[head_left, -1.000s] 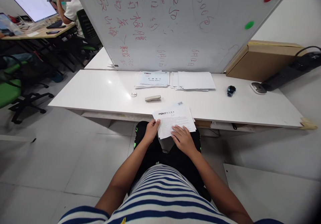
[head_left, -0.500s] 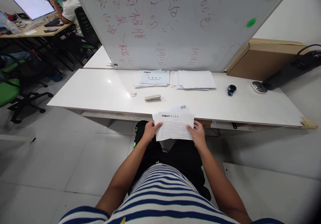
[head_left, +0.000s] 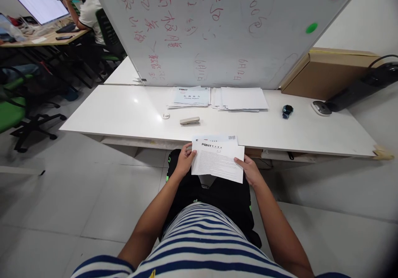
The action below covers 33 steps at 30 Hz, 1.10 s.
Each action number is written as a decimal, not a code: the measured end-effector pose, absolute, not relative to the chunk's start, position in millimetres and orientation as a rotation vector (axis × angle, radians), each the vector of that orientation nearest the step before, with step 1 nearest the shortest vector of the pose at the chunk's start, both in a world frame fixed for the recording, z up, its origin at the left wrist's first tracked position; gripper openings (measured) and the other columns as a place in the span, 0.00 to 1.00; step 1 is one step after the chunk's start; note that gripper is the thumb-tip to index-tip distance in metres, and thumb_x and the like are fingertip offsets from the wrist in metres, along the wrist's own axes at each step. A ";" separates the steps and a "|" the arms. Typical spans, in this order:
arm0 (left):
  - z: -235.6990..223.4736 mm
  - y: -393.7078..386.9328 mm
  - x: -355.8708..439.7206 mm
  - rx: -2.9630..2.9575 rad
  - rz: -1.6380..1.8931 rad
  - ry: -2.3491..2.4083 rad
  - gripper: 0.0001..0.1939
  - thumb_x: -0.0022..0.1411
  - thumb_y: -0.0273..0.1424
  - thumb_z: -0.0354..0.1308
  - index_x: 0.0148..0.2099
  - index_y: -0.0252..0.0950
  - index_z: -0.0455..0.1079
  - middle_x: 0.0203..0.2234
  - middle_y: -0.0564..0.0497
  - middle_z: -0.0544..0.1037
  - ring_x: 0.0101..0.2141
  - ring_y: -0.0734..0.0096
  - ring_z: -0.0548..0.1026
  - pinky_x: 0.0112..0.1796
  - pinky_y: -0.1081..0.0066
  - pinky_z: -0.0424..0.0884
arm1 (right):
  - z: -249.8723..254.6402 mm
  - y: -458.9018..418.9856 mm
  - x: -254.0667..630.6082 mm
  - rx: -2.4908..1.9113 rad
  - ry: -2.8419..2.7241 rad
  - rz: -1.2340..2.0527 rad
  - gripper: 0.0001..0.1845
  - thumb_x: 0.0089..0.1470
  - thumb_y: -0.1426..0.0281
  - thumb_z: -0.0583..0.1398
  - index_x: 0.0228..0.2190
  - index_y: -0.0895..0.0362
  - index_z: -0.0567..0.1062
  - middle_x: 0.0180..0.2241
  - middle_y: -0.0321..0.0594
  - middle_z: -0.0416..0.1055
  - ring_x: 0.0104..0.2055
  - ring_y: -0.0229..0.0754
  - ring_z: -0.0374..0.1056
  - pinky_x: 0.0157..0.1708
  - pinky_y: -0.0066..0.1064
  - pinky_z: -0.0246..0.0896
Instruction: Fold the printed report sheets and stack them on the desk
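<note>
Several printed paper sheets point(head_left: 217, 164) are held above my lap, just off the desk's front edge. The top sheet has a PONY heading and lines of small text; a bluish sheet with a square code sticks out behind it. My left hand point(head_left: 185, 160) pinches the left edge, thumb on the front. My right hand point(head_left: 249, 169) grips the right edge the same way. The sheets are fanned out of line with each other. On the desk beyond lie a grey stapler point(head_left: 189, 121) and a small white round item point(head_left: 166, 115).
At the back of the white desk point(head_left: 124, 112) lie a stack of bluish reports point(head_left: 191, 96) and a stack of white paper point(head_left: 244, 98). A dark watch point(head_left: 287, 111) and a cardboard box point(head_left: 326, 76) are to the right. A whiteboard point(head_left: 217, 33) rises behind; a person point(head_left: 90, 12) sits far left.
The top sheet has tilted, its right side lower, and the bluish sheet behind shows more. My right hand has shifted slightly right and down. The desk items have stayed put.
</note>
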<state>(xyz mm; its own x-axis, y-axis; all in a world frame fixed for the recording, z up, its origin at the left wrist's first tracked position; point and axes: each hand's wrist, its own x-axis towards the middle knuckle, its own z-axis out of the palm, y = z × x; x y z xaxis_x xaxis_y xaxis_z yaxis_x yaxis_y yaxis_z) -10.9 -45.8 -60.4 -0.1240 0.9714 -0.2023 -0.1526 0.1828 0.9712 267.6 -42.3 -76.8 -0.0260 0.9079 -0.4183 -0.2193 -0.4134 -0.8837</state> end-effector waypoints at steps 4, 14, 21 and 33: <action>-56.8 -51.1 -6.0 0.829 1.171 1.274 0.38 0.48 0.37 0.68 0.58 0.36 0.59 0.43 0.42 0.78 0.42 0.60 0.76 0.44 0.61 0.70 | -76.9 -39.8 266.1 -1.432 -0.932 1.596 0.25 0.39 0.57 0.69 0.40 0.56 0.77 0.42 0.43 0.77 0.43 0.51 0.73 0.46 0.44 0.66; 17.2 -10.5 -10.5 1.013 1.247 1.115 0.25 0.46 0.39 0.69 0.46 0.32 0.74 0.44 0.42 0.78 0.46 0.54 0.74 0.47 0.58 0.70 | 12.2 2.9 259.2 -1.297 -1.294 1.143 0.31 0.40 0.55 0.68 0.45 0.58 0.74 0.44 0.47 0.75 0.47 0.54 0.70 0.46 0.47 0.66; 26.8 46.3 -16.7 1.260 1.208 1.201 0.23 0.48 0.38 0.67 0.46 0.32 0.74 0.43 0.43 0.78 0.46 0.54 0.74 0.47 0.58 0.69 | 21.5 46.8 235.9 -1.274 -1.356 1.088 0.30 0.42 0.54 0.66 0.45 0.57 0.74 0.45 0.46 0.74 0.48 0.52 0.69 0.48 0.46 0.64; 10.0 45.3 -16.3 1.254 1.278 1.326 0.23 0.48 0.40 0.67 0.46 0.34 0.74 0.43 0.44 0.78 0.45 0.55 0.74 0.47 0.58 0.69 | -3.3 59.7 227.6 -1.351 -1.536 0.932 0.31 0.44 0.54 0.65 0.47 0.57 0.72 0.47 0.48 0.73 0.49 0.51 0.69 0.49 0.46 0.63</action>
<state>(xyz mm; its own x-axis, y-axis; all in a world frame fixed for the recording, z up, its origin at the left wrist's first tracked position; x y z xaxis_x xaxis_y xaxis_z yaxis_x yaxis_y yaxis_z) -16.3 45.3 10.0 -0.1006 0.9937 0.0492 0.0858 -0.0406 0.9955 227.6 59.7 -3.3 -0.0392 0.9911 0.1269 0.3448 0.1326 -0.9293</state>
